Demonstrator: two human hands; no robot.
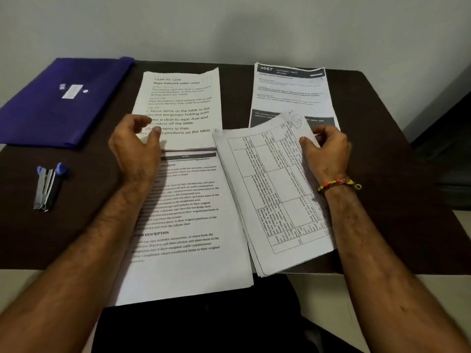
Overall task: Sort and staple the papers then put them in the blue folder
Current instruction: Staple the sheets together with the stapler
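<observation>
Papers lie in four groups across a dark brown tabletop (382,149), with the folder and stapler off to the left. Far left, at the back: flat blue fabric folder (61,103), closed, a small white label on its face. Nearer, just in front of it: grey metal stapler with blue plastic ends (48,186), lying alone, well apart from the sheets.

Centre back: white printed sheet headed with a task ID (183,103), lower edge overlapping a thin stack beneath. In front of it: larger white printed sheet with dense paragraphs (186,225), its near edge overhanging the tabletop toward the person.

Left hand (137,146) hovers over the seam between these two sheets, fingers loosely curled and relaxed, grasping nothing; whether it touches the paper, cannot tell.

Right of centre: tilted stack of white sheets printed with a ruled table (275,200), angled across the tabletop, top corner lifted. Right hand (326,149) pinches that raised top corner, thumb on the upper face, fingers curled behind. A beaded yellow and red thread bracelet (339,184) circles the right wrist.

Back right: white sheet with a dark header band numbered 3667 (288,93), partly covered by the lifted corner.
</observation>
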